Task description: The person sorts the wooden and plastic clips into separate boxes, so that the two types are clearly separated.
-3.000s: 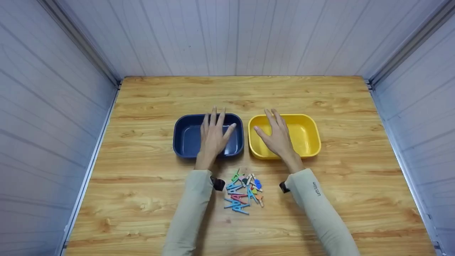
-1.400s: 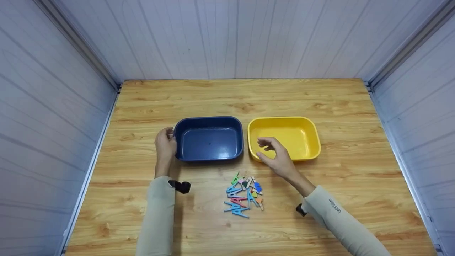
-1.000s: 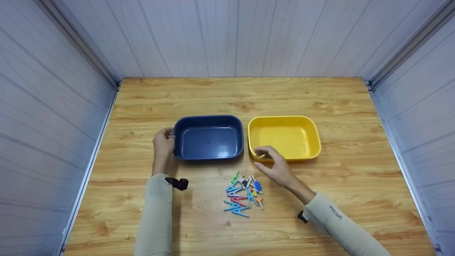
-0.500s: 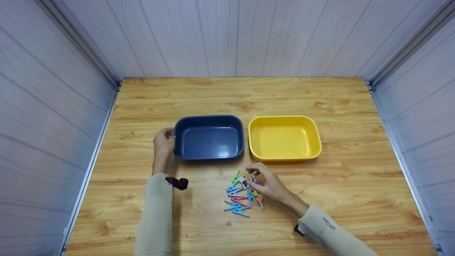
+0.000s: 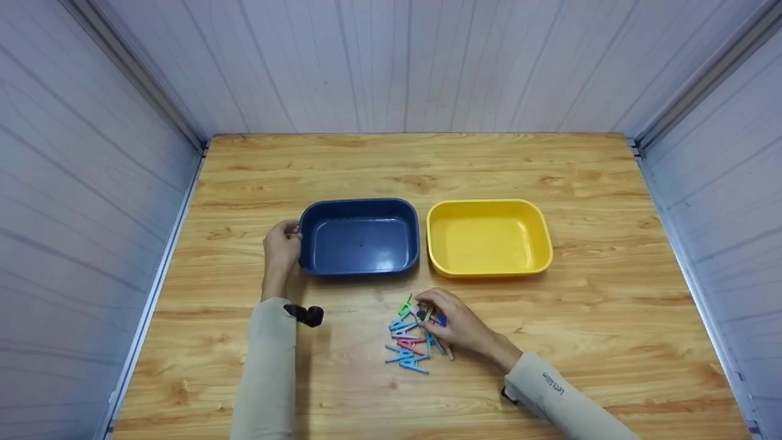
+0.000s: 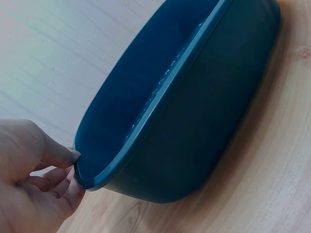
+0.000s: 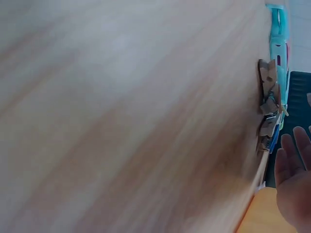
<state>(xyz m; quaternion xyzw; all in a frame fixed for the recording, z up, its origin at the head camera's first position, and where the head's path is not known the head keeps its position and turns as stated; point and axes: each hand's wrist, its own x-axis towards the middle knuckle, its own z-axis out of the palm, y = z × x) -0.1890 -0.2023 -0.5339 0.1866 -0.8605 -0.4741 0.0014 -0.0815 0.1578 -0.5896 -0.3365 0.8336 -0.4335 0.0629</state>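
Observation:
On the left, my left hand (image 5: 281, 247) holds the left end of a dark blue plastic basin (image 5: 360, 269). In the left wrist view its thumb lies on the basin's rim (image 6: 141, 126) and the other fingers curl beneath. My right hand (image 5: 458, 321) reaches over a small pile of clothespins, thumb and index finger parted with a dark green heart clothespin (image 5: 421, 314) in the gap. Blue plastic clothespins (image 5: 410, 357) and a red one (image 5: 410, 344) lie nearer me. Wooden clothespins (image 7: 268, 77) show side-on in the right wrist view. The hand hides part of the pile.
A yellow basin (image 5: 489, 273) stands right of the blue one, a narrow gap between them. Both basins sit behind the clothespins on a wood-grain table (image 5: 611, 244). Pale panel walls (image 5: 403, 67) enclose the back and both sides.
Both hands were over the basins at first. The left went to the blue basin's left end and stayed there. The right came back from the yellow basin down to the clothespins.

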